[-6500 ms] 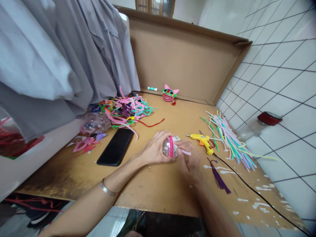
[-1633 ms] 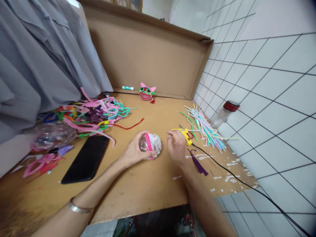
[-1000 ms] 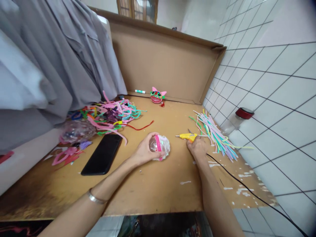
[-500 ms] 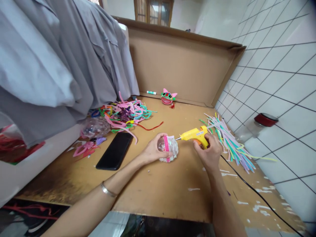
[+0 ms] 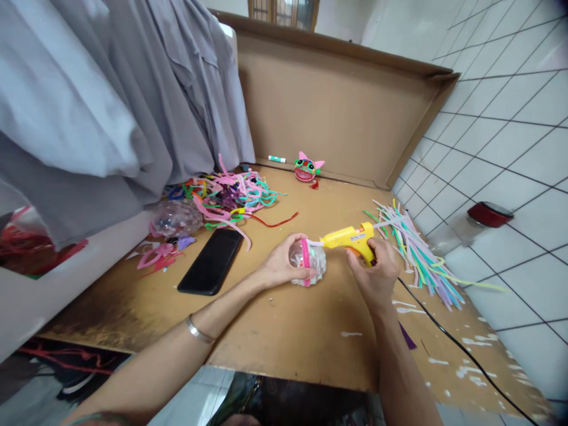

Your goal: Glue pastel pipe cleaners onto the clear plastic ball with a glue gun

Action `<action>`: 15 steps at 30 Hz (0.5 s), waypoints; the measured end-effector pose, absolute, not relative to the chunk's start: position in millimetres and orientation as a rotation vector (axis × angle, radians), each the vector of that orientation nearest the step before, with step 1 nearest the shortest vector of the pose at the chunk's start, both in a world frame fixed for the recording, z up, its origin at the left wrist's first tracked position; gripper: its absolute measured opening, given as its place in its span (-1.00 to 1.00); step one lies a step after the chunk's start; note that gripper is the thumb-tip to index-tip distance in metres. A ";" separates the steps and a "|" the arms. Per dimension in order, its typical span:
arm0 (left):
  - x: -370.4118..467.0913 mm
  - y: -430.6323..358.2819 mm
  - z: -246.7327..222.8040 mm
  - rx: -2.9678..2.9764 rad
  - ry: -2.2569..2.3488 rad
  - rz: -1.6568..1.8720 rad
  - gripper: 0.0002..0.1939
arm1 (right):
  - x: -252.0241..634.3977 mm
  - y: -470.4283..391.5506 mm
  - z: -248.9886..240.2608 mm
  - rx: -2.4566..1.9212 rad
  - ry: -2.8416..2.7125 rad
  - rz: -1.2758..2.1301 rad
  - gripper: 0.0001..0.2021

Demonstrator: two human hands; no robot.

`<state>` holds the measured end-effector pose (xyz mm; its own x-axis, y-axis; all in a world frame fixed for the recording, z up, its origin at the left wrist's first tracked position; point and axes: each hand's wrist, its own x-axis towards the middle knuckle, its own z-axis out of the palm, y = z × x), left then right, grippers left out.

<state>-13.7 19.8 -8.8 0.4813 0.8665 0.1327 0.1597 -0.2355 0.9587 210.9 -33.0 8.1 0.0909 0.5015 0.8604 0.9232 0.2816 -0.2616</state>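
Observation:
Between the thumb and fingers of my left hand (image 5: 286,263) is a clear, rounded plastic piece (image 5: 318,267) with a pink band (image 5: 306,254) around it and whitish, shiny bits over its right side. My right hand (image 5: 377,263) grips a yellow glue gun (image 5: 348,238) by its handle, a finger near the orange trigger. The gun points left, and its nozzle end is at the upper edge of the clear piece, beside the pink band. A pale glue stick (image 5: 388,221) sticks out of the gun's back.
Loose pipe cleaners (image 5: 421,257) lie on the right, and a tangled heap of them (image 5: 239,192) at the back left. A black phone (image 5: 210,261) lies left of my hands. A decorated animal-face figure (image 5: 306,168) stands by the cardboard wall (image 5: 337,112). A black cord (image 5: 461,343) crosses the right side.
The glue gun's nozzle has moved left and slightly up, from the right side of the clear piece to its top by the pink band. The whole view has shifted a little.

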 end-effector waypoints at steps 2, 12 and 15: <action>-13.7 20.3 -9.7 1.708 0.880 0.859 -0.21 | 211.0 -33.1 8.4 -1.339 -1.559 -0.543 -0.81; -12.9 19.9 -9.7 1.681 0.871 0.885 -0.21 | 212.4 -32.8 11.4 -1.334 -1.568 -0.544 -0.81; -12.5 19.8 -9.2 1.680 0.860 0.887 -0.23 | 212.5 -32.7 12.0 -1.328 -1.576 -0.543 -0.80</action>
